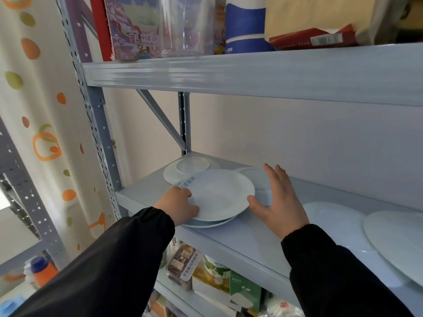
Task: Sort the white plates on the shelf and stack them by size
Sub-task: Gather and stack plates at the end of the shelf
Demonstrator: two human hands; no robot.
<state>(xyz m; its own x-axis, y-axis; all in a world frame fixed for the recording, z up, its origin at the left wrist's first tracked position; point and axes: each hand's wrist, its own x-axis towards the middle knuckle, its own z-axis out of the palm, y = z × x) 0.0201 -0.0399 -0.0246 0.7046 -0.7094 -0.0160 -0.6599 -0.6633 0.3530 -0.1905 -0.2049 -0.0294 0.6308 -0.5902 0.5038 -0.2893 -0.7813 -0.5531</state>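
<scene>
A white plate [219,193] lies on top of another plate [212,223] near the front of the grey shelf [249,236]. My left hand [179,207] grips the left rim of that top plate, thumb on its surface. My right hand [278,200] hovers open just right of the plate, fingers spread, thumb near its rim. Behind sits an upside-down white plate [192,167]. A smaller white plate [257,179] lies partly hidden behind my right hand. At the right lie a medium plate [334,220] and a large plate [398,241], overlapping.
The shelf above [251,72] carries boxes, a clear jar [187,26] and a blue-and-white container [246,24]. The shelf below holds packaged food boxes [183,264]. A grey upright post [98,124] stands at the left, beside a dotted curtain [41,133].
</scene>
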